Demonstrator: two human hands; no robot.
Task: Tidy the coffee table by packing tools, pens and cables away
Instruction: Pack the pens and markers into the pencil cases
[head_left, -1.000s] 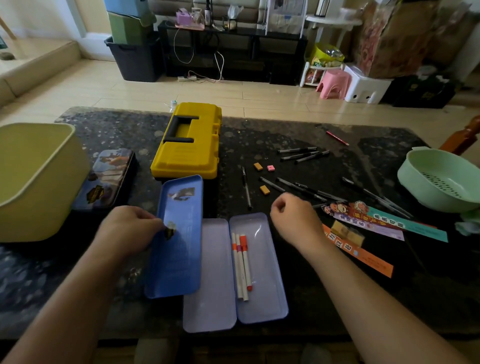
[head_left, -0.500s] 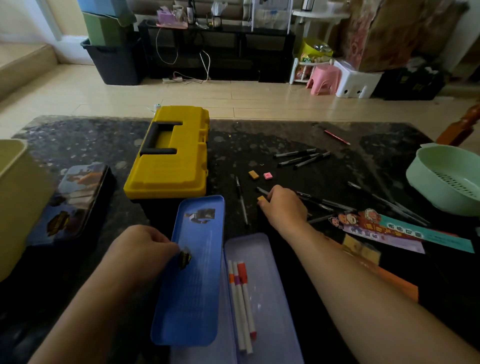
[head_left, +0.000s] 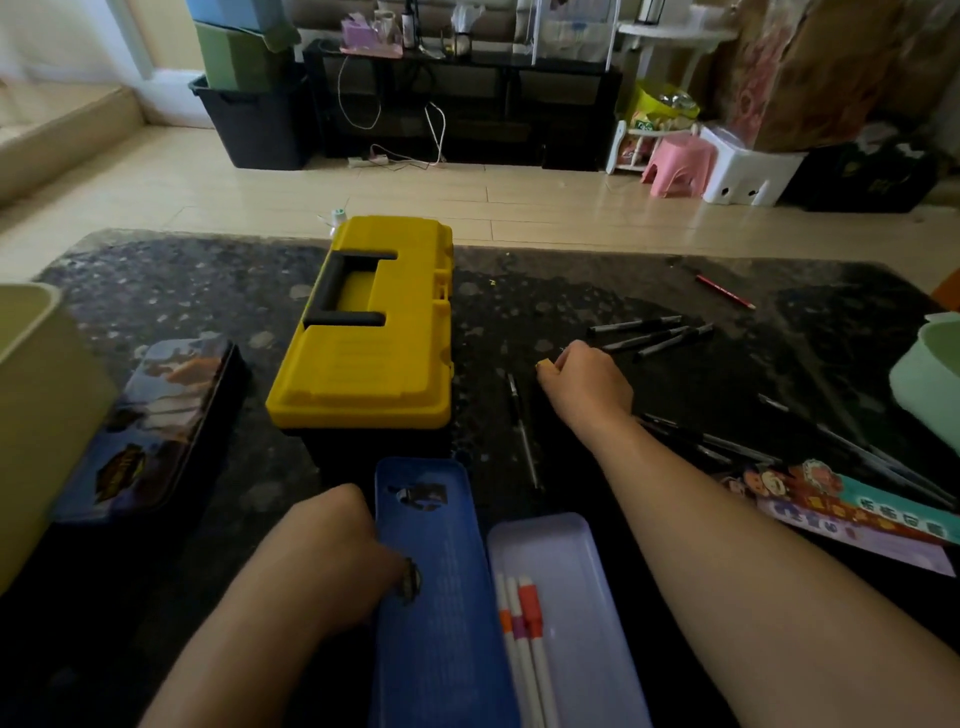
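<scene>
- The dark stone coffee table (head_left: 597, 291) carries everything, and its far edge meets the pale floor.
- A yellow toolbox (head_left: 374, 332) with a black handle stands closed at the middle of the table.
- At the near edge lies a blue pencil case lid (head_left: 441, 597); just to its right is the pale tray (head_left: 576, 597) with three white markers (head_left: 524, 649) (orange and red caps) inside.
- The left hand (head_left: 322, 561) rests on the left edge of the lid, fingers closed on it.
- The right hand (head_left: 587, 384) reaches beyond the tray, fingers curled shut around a small yellow eraser (head_left: 544, 365) just over the table.
- One black pen (head_left: 519, 421) lies between toolbox and right hand; three more black pens (head_left: 649, 335) lie farther behind the hand.
- A red pencil (head_left: 724, 291) lies alone near the far right.
</scene>
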